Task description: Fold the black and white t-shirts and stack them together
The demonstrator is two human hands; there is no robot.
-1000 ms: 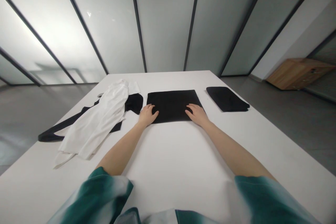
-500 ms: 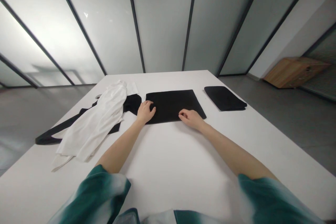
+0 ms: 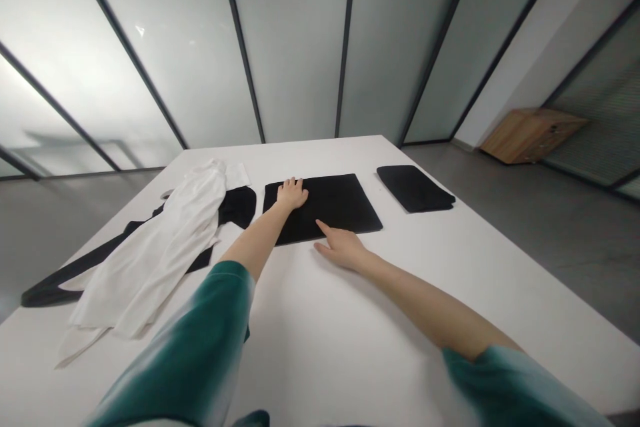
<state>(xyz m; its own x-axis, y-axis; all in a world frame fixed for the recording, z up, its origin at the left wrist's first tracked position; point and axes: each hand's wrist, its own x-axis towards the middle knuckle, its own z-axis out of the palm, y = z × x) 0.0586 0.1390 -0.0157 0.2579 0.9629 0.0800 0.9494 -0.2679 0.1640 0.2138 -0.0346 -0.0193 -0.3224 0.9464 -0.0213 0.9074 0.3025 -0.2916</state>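
A black folded garment lies flat as a rectangle in the middle of the white table; its exact kind does not show. On its upper left part rests my left hand, palm down with the fingers spread. At its near edge is my right hand, index finger stretched out over the cloth and thumb apart below it, with nothing held. Farther right lies another black folded garment, smaller in view and untouched by either hand.
To the left, white clothing lies loosely heaped over black clothing on the table. Frosted glass panels stand behind. A wooden cabinet is on the floor at the far right.
My left hand has moved forward and right onto the folded black garment, its fingers now spread. My right hand has drawn slightly back and left, its index finger extended. The view has shifted a little.
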